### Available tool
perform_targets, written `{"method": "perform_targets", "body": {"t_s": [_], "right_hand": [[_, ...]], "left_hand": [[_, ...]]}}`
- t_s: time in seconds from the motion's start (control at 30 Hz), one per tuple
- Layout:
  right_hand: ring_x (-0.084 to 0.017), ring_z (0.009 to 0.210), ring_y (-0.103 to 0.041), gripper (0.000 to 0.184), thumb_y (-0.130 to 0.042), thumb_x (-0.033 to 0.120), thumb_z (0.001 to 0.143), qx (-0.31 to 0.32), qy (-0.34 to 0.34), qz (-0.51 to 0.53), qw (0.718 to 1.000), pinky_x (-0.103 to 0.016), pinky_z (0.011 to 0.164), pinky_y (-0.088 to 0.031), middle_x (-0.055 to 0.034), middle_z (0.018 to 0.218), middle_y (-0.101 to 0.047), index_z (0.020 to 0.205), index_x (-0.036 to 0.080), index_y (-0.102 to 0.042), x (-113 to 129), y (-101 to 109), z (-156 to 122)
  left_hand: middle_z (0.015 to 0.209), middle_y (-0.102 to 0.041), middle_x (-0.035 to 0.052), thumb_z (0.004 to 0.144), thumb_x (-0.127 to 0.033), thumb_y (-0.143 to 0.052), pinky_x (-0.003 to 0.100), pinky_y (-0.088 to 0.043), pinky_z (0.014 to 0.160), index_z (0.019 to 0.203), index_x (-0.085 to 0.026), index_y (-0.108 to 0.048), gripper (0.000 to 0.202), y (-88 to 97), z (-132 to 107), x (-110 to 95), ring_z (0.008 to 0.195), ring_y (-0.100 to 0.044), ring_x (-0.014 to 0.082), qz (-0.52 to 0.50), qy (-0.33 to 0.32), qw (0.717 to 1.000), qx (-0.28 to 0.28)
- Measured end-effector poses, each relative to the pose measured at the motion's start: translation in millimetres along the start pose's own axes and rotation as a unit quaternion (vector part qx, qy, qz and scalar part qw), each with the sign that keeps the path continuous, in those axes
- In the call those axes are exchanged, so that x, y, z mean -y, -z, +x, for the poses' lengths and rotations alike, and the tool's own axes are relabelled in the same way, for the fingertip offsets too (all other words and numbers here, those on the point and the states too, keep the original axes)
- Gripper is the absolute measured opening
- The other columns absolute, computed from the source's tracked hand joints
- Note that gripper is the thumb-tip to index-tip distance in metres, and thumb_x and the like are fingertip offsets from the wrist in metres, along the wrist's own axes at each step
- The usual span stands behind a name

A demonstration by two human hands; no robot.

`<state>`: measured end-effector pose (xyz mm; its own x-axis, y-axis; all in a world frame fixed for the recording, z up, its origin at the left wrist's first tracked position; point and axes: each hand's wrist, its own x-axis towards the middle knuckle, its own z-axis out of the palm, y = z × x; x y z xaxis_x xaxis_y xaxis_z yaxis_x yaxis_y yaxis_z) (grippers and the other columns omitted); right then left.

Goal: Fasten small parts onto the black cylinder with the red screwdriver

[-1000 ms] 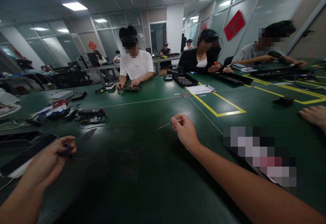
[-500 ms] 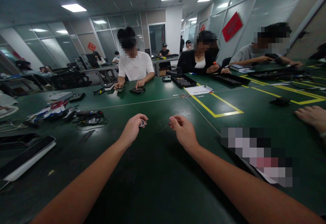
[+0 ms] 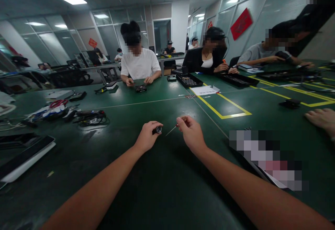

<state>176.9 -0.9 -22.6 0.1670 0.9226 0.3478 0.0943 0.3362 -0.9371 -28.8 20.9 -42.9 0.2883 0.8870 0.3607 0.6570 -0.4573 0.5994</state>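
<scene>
Between the thumb and fingers of my left hand [image 3: 149, 136] is a small black cylinder [image 3: 158, 129] with a shiny ring at its end, which faces right. It looks like a lens barrel, but its exact kind cannot be made out. My right hand [image 3: 192, 132] is closed on a thin screwdriver [image 3: 171, 131]. Its slim metal shaft points down and left toward the cylinder, and a bit of red shows at the fingertips; the rest of the handle is hidden in the hand. Tip and cylinder are apart, both held above the green table [image 3: 136, 195].
Tangled cables [image 3: 91, 118] and a black-and-white device [image 3: 28, 160] lie at left. A blurred-out flat item [image 3: 264, 160] is at right, near another person's hand [image 3: 320, 120]. Across the table, people work beside black trays [image 3: 188, 81] and a paper sheet [image 3: 205, 90].
My left hand has moved right, nearer the screwdriver, and the cylinder's ringed end shows more plainly. My right hand has shifted slightly right. A dark-clothed person now shows at the upper right.
</scene>
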Motion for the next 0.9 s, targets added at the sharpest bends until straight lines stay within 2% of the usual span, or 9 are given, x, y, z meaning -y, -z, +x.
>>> {"method": "perform_targets", "body": {"t_s": [0.2,0.47,0.7,0.9], "right_hand": [[-0.020,0.073,-0.066,0.027,-0.067,0.047,0.086,0.023,0.001,0.039,0.999,-0.034,0.071,-0.051,-0.0039,0.078,-0.072,0.091,0.020,-0.067,-2.9,-2.6,-0.8],[-0.023,0.079,-0.069,0.027,-0.067,0.046,0.087,0.017,-0.003,0.007,1.000,-0.037,0.076,-0.052,-0.0051,0.084,-0.073,0.098,0.021,-0.067,-8.6,-2.0,0.8],[-0.022,0.075,-0.068,0.027,-0.066,0.048,0.087,0.042,0.001,0.009,0.999,-0.037,0.074,-0.052,-0.0047,0.080,-0.072,0.092,0.021,-0.068,-7.3,-1.1,1.0],[-0.020,0.070,-0.066,0.025,-0.067,0.046,0.084,0.066,0.003,0.028,0.997,-0.034,0.067,-0.051,-0.0016,0.077,-0.069,0.094,0.023,-0.065,-5.5,-2.3,-0.6]], "left_hand": [[0.119,-0.070,0.0077,0.085,-0.009,-0.071,0.045,-0.049,0.102,0.117,-0.021,-0.069,0.034,-1.6,0.5,0.7,0.112,-0.063,0.0260,-0.014,0.038,0.999,-0.014],[0.124,-0.071,0.0041,0.090,-0.017,-0.070,0.046,-0.047,0.103,0.122,-0.028,-0.070,0.034,2.6,-0.1,-4.1,0.116,-0.062,0.0267,-0.008,0.012,1.000,0.000],[0.125,-0.070,0.0054,0.088,-0.015,-0.072,0.044,-0.045,0.106,0.123,-0.026,-0.069,0.037,0.4,0.0,-0.1,0.119,-0.062,0.0261,-0.014,0.013,1.000,0.000],[0.124,-0.071,0.0054,0.088,-0.015,-0.072,0.044,-0.046,0.104,0.122,-0.026,-0.070,0.037,2.0,0.2,-0.3,0.118,-0.062,0.0263,-0.006,0.011,1.000,-0.003]]}}
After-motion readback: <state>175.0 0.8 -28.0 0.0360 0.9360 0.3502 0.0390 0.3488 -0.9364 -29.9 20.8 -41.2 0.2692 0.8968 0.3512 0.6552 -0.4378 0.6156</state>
